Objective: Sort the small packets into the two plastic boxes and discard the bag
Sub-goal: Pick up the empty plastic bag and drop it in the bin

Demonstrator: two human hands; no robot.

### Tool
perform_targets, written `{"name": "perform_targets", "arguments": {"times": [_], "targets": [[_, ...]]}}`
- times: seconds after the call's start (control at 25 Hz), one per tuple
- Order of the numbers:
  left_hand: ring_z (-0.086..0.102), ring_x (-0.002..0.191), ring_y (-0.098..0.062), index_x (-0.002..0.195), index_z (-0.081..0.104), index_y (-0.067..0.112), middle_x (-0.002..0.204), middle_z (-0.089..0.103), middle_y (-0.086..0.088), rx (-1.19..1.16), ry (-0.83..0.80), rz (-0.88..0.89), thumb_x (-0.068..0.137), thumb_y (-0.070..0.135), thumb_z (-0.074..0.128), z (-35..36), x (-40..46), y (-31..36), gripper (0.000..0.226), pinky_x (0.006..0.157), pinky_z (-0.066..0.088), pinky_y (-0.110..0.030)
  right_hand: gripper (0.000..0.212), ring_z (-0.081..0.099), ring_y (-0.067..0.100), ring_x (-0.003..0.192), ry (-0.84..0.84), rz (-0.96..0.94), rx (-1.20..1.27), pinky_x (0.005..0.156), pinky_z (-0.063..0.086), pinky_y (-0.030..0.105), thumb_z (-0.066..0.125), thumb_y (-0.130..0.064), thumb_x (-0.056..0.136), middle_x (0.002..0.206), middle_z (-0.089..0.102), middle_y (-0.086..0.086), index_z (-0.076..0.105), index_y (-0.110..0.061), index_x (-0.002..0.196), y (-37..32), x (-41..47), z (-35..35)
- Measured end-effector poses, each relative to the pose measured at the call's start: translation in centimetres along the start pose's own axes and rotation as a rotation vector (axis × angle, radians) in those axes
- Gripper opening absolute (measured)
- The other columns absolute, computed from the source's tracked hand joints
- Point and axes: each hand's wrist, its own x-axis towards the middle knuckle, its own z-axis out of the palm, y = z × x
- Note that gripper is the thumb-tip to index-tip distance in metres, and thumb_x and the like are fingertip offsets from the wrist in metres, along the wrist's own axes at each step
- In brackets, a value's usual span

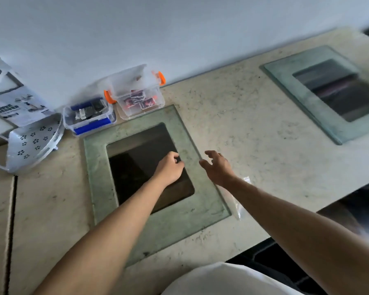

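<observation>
Two clear plastic boxes stand at the back by the wall. The box with blue latches [89, 116] holds dark and white packets. To its right, the box with orange latches [140, 96] holds red and black packets, its lid tilted up behind it. My left hand [170, 167] hovers over the dark glass panel with its fingers curled and nothing visible in them. My right hand [217, 167] is beside it, fingers spread and empty. A clear plastic bag [238, 204] lies flat on the counter, partly hidden under my right forearm.
A green-framed glass panel [98, 188] is set into the marble counter [254, 128] under my hands; a second panel [320, 107] lies at the right. A printed carton [11, 101] and a white perforated metal shelf [32, 143] sit at the far left. The counter edge drops off at the right.
</observation>
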Motion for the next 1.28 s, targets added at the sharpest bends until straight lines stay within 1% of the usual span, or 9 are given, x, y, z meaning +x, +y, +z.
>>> {"name": "perform_targets", "arguments": {"times": [0.16, 0.32, 0.52, 0.68, 0.84, 0.96, 1.08, 1.16, 1.28], "targets": [[0.061, 0.113, -0.025, 0.136, 0.053, 0.016, 0.124, 0.065, -0.005, 0.069, -0.148, 0.082, 0.091, 0.028, 0.059, 6.4, 0.7, 4.2, 0.046, 0.095, 0.048, -0.032, 0.047, 0.060, 0.033, 0.116, 0.108, 0.174, 0.036, 0.099, 0.045, 0.036, 0.062, -0.032, 0.094, 0.133, 0.057, 0.016, 0.053, -0.015, 0.137, 6.5, -1.5, -4.0], [0.062, 0.112, -0.024, 0.135, 0.054, 0.016, 0.128, 0.064, -0.008, 0.140, -0.306, 0.121, 0.084, 0.024, 0.067, 13.1, 0.6, 6.3, 0.054, 0.096, 0.048, -0.030, 0.046, 0.059, 0.033, 0.115, 0.202, 0.353, 0.051, 0.096, 0.043, 0.032, 0.067, -0.024, 0.089, 0.129, 0.056, 0.015, 0.056, -0.012, 0.133, 12.4, -4.0, -6.1], [0.064, 0.107, -0.025, 0.138, 0.050, 0.015, 0.121, 0.066, -0.008, 0.254, -0.352, 0.168, 0.083, 0.023, 0.071, 17.7, 0.4, 7.1, 0.059, 0.086, 0.049, -0.028, 0.054, 0.055, 0.031, 0.116, 0.155, 0.449, 0.046, 0.096, 0.048, 0.037, 0.071, -0.026, 0.086, 0.127, 0.051, 0.013, 0.054, -0.012, 0.135, 16.3, -6.5, -5.7], [0.065, 0.107, -0.027, 0.130, 0.055, 0.018, 0.116, 0.068, -0.007, 0.274, -0.313, 0.112, 0.079, 0.022, 0.074, 19.2, 0.5, 7.2, 0.055, 0.088, 0.053, -0.032, 0.048, 0.060, 0.025, 0.103, 0.113, 0.427, 0.083, 0.079, 0.048, 0.028, 0.072, -0.022, 0.084, 0.119, 0.058, 0.011, 0.059, -0.014, 0.129, 17.4, -6.8, -5.5], [0.067, 0.080, -0.023, 0.109, 0.069, 0.007, 0.099, 0.071, -0.014, -0.028, -0.355, -0.045, 0.077, 0.004, 0.077, 19.6, 0.4, 6.8, 0.034, 0.069, 0.056, -0.034, 0.032, 0.060, 0.016, 0.080, 0.087, 0.415, 0.111, 0.063, 0.047, 0.021, 0.070, -0.021, 0.087, 0.091, 0.063, -0.001, 0.066, -0.013, 0.118, 17.8, -6.9, -6.1], [0.066, 0.068, -0.024, 0.109, 0.069, -0.005, 0.093, 0.071, -0.024, -0.277, -0.439, -0.116, 0.080, -0.011, 0.070, 19.3, -0.4, 6.2, 0.029, 0.059, 0.059, -0.032, 0.030, 0.058, 0.015, 0.084, 0.130, 0.420, 0.107, 0.068, 0.047, 0.022, 0.066, -0.024, 0.090, 0.098, 0.062, 0.000, 0.067, -0.012, 0.118, 18.2, -7.9, -6.5], [0.067, 0.058, -0.025, 0.114, 0.063, -0.012, 0.080, 0.068, -0.022, -0.440, -0.497, -0.131, 0.083, -0.017, 0.065, 19.2, -1.8, 5.7, 0.032, 0.062, 0.064, -0.037, 0.035, 0.063, 0.022, 0.099, 0.219, 0.469, 0.211, 0.084, 0.053, 0.034, 0.062, -0.035, 0.095, 0.112, 0.065, 0.004, 0.065, -0.012, 0.121, 18.5, -10.0, -6.5], [0.068, 0.059, -0.026, 0.114, 0.060, -0.011, 0.080, 0.065, -0.020, -0.564, -0.549, -0.143, 0.086, -0.019, 0.060, 19.2, -3.1, 5.7, 0.029, 0.066, 0.064, -0.041, 0.035, 0.065, 0.020, 0.098, 0.296, 0.515, 0.344, 0.081, 0.053, 0.033, 0.062, -0.038, 0.095, 0.106, 0.066, 0.001, 0.065, -0.012, 0.118, 19.0, -12.5, -6.3], [0.071, 0.059, -0.027, 0.103, 0.056, -0.004, 0.082, 0.064, -0.023, -0.664, -0.626, -0.141, 0.087, -0.021, 0.056, 20.0, -5.0, 6.3, 0.024, 0.069, 0.064, -0.044, 0.034, 0.064, 0.022, 0.078, 0.397, 0.577, 0.717, 0.070, 0.053, 0.036, 0.066, -0.034, 0.094, 0.094, 0.069, 0.007, 0.068, -0.005, 0.112, 20.0, -16.6, -5.6]]}}
